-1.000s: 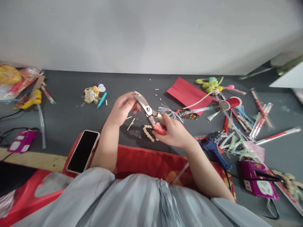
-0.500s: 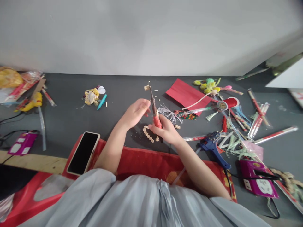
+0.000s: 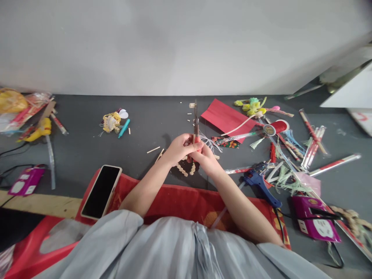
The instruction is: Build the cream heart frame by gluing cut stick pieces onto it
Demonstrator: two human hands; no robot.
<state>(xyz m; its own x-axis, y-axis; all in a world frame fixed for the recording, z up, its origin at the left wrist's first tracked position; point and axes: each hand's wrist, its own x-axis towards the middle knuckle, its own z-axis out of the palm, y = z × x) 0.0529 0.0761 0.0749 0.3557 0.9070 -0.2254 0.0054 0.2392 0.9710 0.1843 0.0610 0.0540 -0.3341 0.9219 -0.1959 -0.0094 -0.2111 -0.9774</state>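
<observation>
My right hand (image 3: 207, 158) grips the red handles of a pair of shears (image 3: 195, 122), blades pointing away from me toward the wall. My left hand (image 3: 180, 149) is closed against the same handles beside the right hand, fingers curled round them. A small pale piece sits at the blade tips. Under both hands lies a beige beaded heart shape (image 3: 186, 169) on the dark grey table (image 3: 87, 147). Short wooden stick pieces (image 3: 153, 149) lie just left of my left hand.
A phone (image 3: 100, 191) rests on a red cloth (image 3: 180, 201) at the near edge. A blue glue gun (image 3: 260, 182), red paper (image 3: 225, 116), tape roll (image 3: 274, 127), tassels and wrapped sticks crowd the right. A yellow glue gun (image 3: 39, 129) and purple box (image 3: 26, 180) lie at the left.
The shears swung from lying slanted across my hands to pointing away at the wall. My left hand came off the blades and closed on the handles beside my right hand.
</observation>
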